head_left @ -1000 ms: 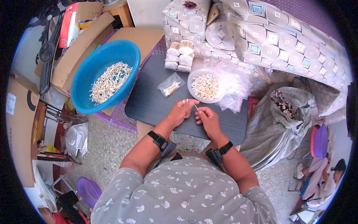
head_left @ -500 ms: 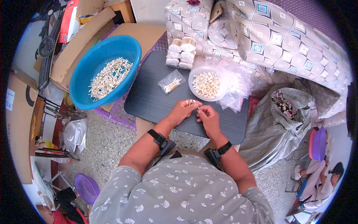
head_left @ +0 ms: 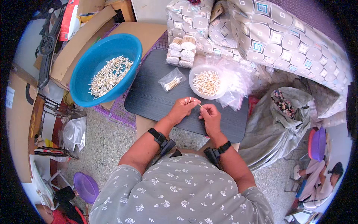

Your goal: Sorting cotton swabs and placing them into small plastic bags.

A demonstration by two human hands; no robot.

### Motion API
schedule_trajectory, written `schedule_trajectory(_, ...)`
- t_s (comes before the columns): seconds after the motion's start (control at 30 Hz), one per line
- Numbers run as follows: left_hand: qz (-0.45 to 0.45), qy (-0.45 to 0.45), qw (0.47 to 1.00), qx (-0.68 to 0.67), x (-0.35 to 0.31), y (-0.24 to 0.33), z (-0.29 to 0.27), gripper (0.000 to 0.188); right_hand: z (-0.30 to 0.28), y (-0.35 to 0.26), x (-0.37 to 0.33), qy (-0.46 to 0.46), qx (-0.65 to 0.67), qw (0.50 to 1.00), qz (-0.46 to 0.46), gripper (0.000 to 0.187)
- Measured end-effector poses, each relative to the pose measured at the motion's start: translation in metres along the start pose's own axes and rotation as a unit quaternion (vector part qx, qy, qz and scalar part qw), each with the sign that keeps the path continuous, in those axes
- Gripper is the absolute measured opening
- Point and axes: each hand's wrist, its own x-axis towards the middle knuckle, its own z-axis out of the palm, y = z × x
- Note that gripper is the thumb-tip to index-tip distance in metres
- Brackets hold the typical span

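Note:
Over the near part of the dark table (head_left: 149,97), my left hand (head_left: 182,109) is closed on a few cotton swabs, their white tips sticking up from its fingers. My right hand (head_left: 210,116), just beside it, pinches one cotton swab (head_left: 200,105) that slants toward the left fingertips. Beyond my hands stands a white bowl (head_left: 191,84) of loose cotton swabs. To its left lies a small clear bag (head_left: 172,80) with several swabs inside. Behind are bundles of swabs (head_left: 181,52) in stacked packs. A pile of clear plastic bags (head_left: 236,84) spreads right of the bowl.
A big blue basin (head_left: 80,84) of swabs rests on cardboard at the left. A grey sack (head_left: 268,127) slumps at the table's right side. Patterned cushions (head_left: 283,48) line the back. Another person (head_left: 317,183) sits far right. A purple basket (head_left: 85,186) stands on the floor.
My right hand has drawn slightly away from the left, and the swab in it now shows more plainly. The tips in my left hand have spread a little.

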Motion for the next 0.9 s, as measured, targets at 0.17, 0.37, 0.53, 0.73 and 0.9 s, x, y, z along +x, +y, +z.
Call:
schedule_trajectory(0.17,0.006,0.005,0.998,0.056,-0.001,0.000,0.002,0.016,-0.002,-0.002,-0.002,0.015,0.036,0.999,-0.015,0.009)
schedule_trajectory(0.37,0.089,-0.009,0.967,0.239,-0.001,-0.005,0.006,0.013,-0.005,-0.004,-0.003,0.004,0.076,0.997,-0.010,0.008)
schedule_trajectory(0.53,0.087,-0.024,0.979,0.181,0.005,-0.012,0.003,0.012,-0.003,-0.004,-0.002,-0.023,0.032,0.999,-0.018,0.011)
schedule_trajectory(0.73,0.007,-0.019,1.000,0.000,0.002,-0.001,0.001,0.022,0.006,-0.010,-0.006,-0.110,-0.066,0.992,0.018,0.016)
schedule_trajectory(0.9,-0.009,-0.059,0.998,-0.008,0.001,0.002,0.002,0.028,0.004,-0.006,-0.003,-0.118,-0.116,0.986,0.006,0.013)
